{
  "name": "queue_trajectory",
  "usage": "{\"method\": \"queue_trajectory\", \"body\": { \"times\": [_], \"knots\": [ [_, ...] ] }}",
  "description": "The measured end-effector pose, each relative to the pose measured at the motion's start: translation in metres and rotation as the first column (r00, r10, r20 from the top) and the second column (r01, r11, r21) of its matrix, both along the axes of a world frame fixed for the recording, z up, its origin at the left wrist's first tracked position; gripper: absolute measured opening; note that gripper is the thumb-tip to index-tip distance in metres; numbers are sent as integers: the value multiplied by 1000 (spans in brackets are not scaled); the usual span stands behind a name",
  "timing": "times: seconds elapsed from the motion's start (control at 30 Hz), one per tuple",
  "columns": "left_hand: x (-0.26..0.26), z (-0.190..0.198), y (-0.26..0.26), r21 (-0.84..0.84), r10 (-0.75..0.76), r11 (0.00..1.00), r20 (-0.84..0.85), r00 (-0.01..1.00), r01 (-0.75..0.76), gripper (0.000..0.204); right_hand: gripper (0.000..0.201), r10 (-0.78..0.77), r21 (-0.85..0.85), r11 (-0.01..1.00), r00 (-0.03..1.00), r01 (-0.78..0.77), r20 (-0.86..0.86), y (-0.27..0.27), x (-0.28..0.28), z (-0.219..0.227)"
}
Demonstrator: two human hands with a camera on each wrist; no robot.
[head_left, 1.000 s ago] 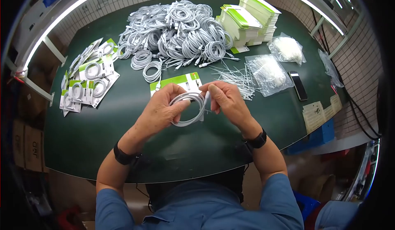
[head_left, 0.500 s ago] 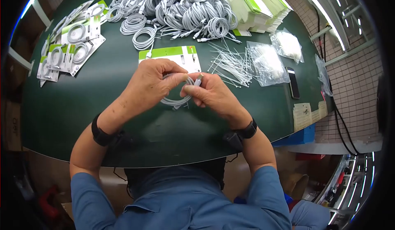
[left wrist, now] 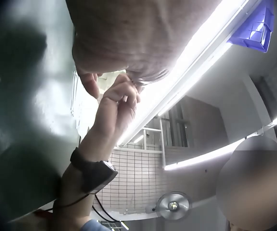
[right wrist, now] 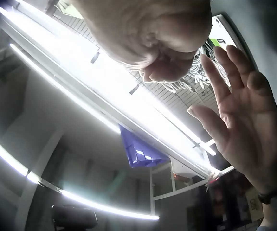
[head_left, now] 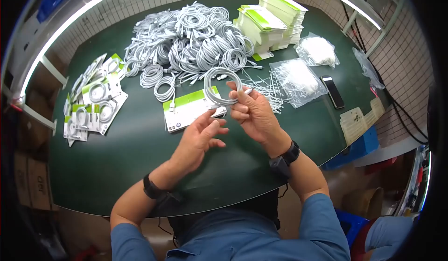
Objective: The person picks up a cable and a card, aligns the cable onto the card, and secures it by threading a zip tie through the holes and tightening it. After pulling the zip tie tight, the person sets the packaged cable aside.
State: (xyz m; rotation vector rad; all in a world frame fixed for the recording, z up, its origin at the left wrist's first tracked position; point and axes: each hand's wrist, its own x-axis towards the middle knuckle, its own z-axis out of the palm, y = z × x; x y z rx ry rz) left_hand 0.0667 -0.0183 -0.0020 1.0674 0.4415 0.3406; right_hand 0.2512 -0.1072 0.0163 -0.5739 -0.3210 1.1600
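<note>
My right hand [head_left: 259, 116] pinches a coiled grey-white cable [head_left: 208, 84] between thumb and fingers, and a connector end sticks out beside the thumb. The coil stands up as a ring above the table. My left hand [head_left: 198, 139] is lower and to the left, holding nothing, its fingers loosely spread; the right wrist view shows its open palm [right wrist: 249, 118]. Just beyond the left fingertips lie green-and-white packaging cards [head_left: 186, 114], partly overlapped by the coil. In the left wrist view the right hand [left wrist: 121, 103] appears with bent fingers.
A large heap of coiled cables [head_left: 186, 41] fills the table's back. Carded cables [head_left: 95, 107] lie at left, stacked cards [head_left: 266, 27] at back right. Loose white cable ties [head_left: 266, 93], plastic bags of ties [head_left: 298, 83] and a phone [head_left: 332, 92] lie at right.
Both hands were on the coil earlier. The left hand has let go and drawn back, while the right hand has raised the coil forward over the cards.
</note>
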Motion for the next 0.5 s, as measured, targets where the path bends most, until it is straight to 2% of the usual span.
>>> {"method": "queue_trajectory", "body": {
  "times": [0.03,0.13,0.17,0.27,0.4,0.5],
  "knots": [
    [5,-1,-4,21,-9,1000,-14,1000,9,44,36,39,-13,999,999,-38,20,1,-5,1],
    [12,-5,-11,-63,46,997,212,976,-33,56,34,120,-29,992,992,-119,47,2,-20,-3],
    [12,-6,-11,-50,43,998,202,979,-34,56,32,133,-41,991,989,-130,66,3,-24,-10],
    [9,-8,-11,-181,121,980,195,973,-85,58,30,149,-63,988,984,-144,95,4,-32,-21],
    [9,-15,-9,-254,145,962,152,978,-104,59,31,93,-120,990,986,-76,136,3,-36,-22],
    [11,-17,-10,-281,189,948,116,975,-150,58,35,51,-163,987,939,5,339,1,-36,-22]
  ]
}}
